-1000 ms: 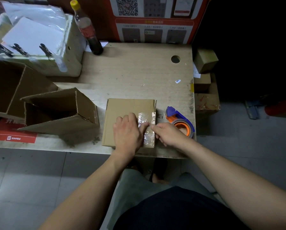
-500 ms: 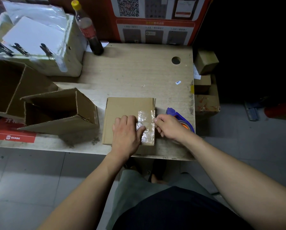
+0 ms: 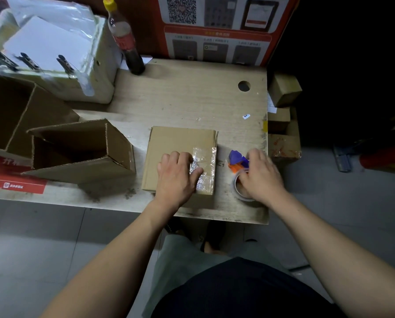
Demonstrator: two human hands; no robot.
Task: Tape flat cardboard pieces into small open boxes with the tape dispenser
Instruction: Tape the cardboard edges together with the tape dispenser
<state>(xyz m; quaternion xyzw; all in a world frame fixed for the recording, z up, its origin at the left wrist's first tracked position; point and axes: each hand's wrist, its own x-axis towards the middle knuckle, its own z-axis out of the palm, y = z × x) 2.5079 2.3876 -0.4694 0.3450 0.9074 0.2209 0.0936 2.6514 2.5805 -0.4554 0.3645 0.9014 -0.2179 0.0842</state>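
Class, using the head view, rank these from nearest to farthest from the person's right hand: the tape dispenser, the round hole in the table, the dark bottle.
1. tape dispenser, under the right hand.
2. round hole, back right of the table.
3. dark bottle, back left.

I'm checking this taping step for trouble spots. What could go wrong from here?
1. The tape patch on the cardboard box looks wrinkled and overlapped, so it may not bond well and could peel.
2. Only the left hand presses the box; if it lifts, the seam may spring open.
3. The right hand reaches onto the tape dispenser near the table edge; a clumsy grip could knock it off.
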